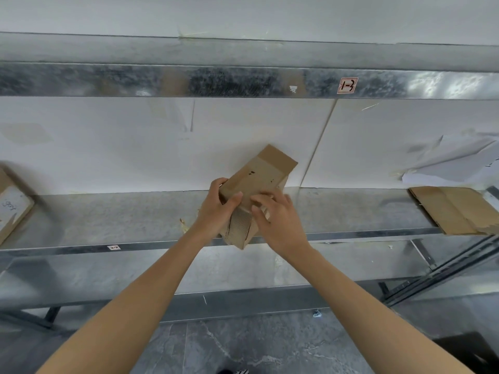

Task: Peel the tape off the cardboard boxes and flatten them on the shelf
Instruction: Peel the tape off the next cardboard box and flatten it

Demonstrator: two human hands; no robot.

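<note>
- The cardboard box [256, 174] is held tilted between both hands, above the front edge of the metal shelf [108, 220], with its far end raised toward the white back wall [135, 147].
- The box's left side is gripped by the left hand [216, 209]: the fingers are curled round the edge and the thumb is laid on the top face.
- The near right part of the box is grasped by the right hand [275, 220], fingers bent over the top face and edge.
- The box's near end, partly crushed and open, is seen between the two wrists.
- A paler band is seen along the top face; whether it is tape cannot be told.
- A flattened cardboard piece [453, 209] is laid on the shelf well to the right, with crumpled white paper [453, 157] behind it.
- A second box [10, 206] with a white label is cut off at the left edge.
- Counted: two hands, two boxes, one flattened piece, one labelled upper beam [216, 79].
</note>
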